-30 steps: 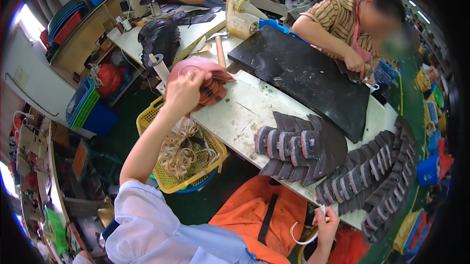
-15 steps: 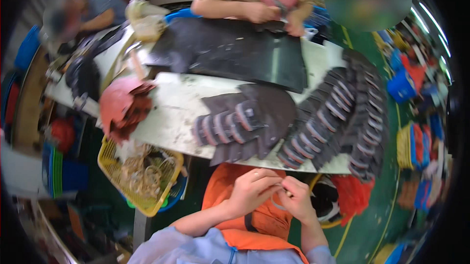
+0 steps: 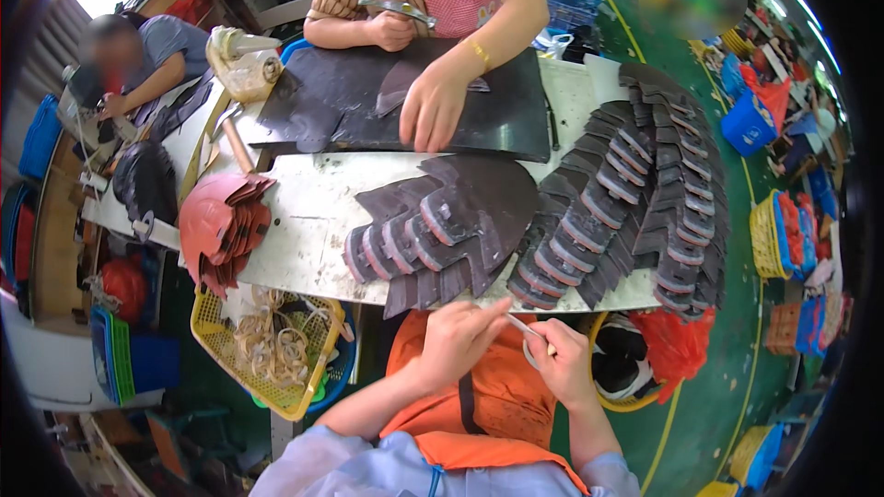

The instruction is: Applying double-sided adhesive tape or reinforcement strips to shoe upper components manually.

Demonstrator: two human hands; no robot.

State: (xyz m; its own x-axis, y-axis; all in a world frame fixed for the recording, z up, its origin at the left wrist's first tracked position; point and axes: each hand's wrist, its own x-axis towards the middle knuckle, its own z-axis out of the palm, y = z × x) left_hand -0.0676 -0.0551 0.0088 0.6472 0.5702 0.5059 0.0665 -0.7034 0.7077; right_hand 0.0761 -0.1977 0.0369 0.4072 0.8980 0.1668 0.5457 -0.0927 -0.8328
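Holding a thin pale strip point(image 3: 527, 324) above the orange apron point(image 3: 506, 396), the right hand point(image 3: 560, 359) has its fingers closed around it; the left hand point(image 3: 465, 336) is loosely curled, fingertips at the strip's left end, though whether they grip it cannot be told. Across the centre and right of the white table point(image 3: 313, 244), overlapping dark pieces point(image 3: 488, 193) already carry curved, pale-edged bands point(image 3: 589, 228); the reddish pieces point(image 3: 221, 221) stacked at left show none; the strip itself seems not yet joined to anything.
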